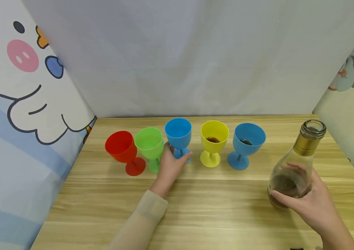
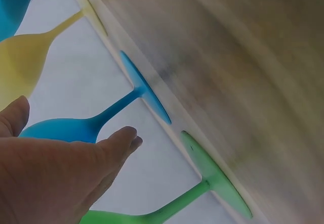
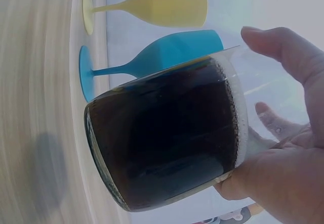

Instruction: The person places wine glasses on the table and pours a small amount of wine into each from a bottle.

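In my right hand (image 1: pixel 317 201) I grip a clear glass bottle (image 1: pixel 305 163) with a gold neck band, slightly tilted. Dark liquid (image 3: pixel 167 133) with froth along its top fills the lower part, and the bottle's base hangs off the tabletop in the right wrist view. My left hand (image 1: pixel 170 163) reaches between the green goblet (image 1: pixel 150 144) and the middle blue goblet (image 1: pixel 179 135), thumb and fingers spread apart beside the blue one's stem. That blue goblet stands upright with its foot (image 2: pixel 144 90) on the table.
A red goblet (image 1: pixel 123 149) stands at the row's left end. Right of the middle are a yellow goblet (image 1: pixel 211 147) and another blue goblet (image 1: pixel 248 147), both with dark liquid inside. Behind the wooden table (image 1: pixel 214 211) hangs a pale cloth (image 1: pixel 177 62); printed panels flank it.
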Tool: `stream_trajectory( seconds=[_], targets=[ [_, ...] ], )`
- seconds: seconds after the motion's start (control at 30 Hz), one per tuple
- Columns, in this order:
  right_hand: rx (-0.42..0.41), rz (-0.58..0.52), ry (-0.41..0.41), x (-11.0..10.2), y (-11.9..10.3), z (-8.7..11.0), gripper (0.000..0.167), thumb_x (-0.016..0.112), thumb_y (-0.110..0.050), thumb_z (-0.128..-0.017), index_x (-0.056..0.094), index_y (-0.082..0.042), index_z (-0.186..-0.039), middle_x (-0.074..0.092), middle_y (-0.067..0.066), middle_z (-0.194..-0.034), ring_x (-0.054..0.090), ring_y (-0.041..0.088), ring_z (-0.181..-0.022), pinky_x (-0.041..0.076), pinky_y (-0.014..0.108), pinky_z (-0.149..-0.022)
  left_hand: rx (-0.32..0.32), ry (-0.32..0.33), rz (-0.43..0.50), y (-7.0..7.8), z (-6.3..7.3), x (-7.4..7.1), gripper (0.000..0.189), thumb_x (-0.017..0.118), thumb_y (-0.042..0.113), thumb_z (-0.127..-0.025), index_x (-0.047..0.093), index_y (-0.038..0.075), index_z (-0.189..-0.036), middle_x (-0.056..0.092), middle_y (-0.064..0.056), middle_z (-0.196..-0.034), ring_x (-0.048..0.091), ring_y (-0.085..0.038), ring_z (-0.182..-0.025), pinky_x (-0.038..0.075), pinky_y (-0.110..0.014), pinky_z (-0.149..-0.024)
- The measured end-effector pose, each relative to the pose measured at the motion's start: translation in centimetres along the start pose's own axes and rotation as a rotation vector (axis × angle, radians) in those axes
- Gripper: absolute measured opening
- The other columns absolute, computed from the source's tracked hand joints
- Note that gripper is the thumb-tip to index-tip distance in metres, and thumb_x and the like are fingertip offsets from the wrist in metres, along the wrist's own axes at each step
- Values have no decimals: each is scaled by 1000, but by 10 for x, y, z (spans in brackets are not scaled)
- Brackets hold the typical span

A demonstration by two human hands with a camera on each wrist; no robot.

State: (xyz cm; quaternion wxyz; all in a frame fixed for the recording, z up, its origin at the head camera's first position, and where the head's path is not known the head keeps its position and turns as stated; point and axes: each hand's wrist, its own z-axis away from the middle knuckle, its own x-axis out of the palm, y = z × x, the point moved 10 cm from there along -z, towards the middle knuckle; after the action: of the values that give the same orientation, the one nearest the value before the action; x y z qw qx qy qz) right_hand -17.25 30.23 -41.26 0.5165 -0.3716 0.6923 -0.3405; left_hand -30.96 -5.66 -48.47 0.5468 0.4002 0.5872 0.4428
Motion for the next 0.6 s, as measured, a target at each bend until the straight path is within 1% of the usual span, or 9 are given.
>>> stream_trajectory(
  seconds=[0.2, 0.47, 0.6],
  targets=[
    [14, 9, -10, 0, 3, 0, 80, 92, 3, -71, 52, -11, -139, 56, -6, -128, 52, 6, -111, 46, 11, -82, 28, 21, 18, 4, -1, 0, 81, 83, 21, -88, 34, -1, -149, 48, -20, -146, 46, -36, -135, 38, -49, -110],
    [32, 29, -11, -2, 6, 0, 80, 93, -1, -71, 52, -12, -139, 56, -6, -127, 53, 5, -109, 45, 11, -82, 55, 36, 50, 10, -4, 1, 80, 81, 22, -90, 33, -2, -149, 48, -22, -143, 50, -37, -132, 42, -50, -107],
    [25, 30, -12, -2, 5, -1, 80, 93, -1, -71, 52, -12, -139, 56, -6, -128, 52, 5, -110, 44, 11, -82, 62, 45, 65, 12, -5, 1, 78, 80, 22, -91, 34, -3, -148, 49, -21, -142, 51, -36, -130, 43, -48, -106]
  ],
)
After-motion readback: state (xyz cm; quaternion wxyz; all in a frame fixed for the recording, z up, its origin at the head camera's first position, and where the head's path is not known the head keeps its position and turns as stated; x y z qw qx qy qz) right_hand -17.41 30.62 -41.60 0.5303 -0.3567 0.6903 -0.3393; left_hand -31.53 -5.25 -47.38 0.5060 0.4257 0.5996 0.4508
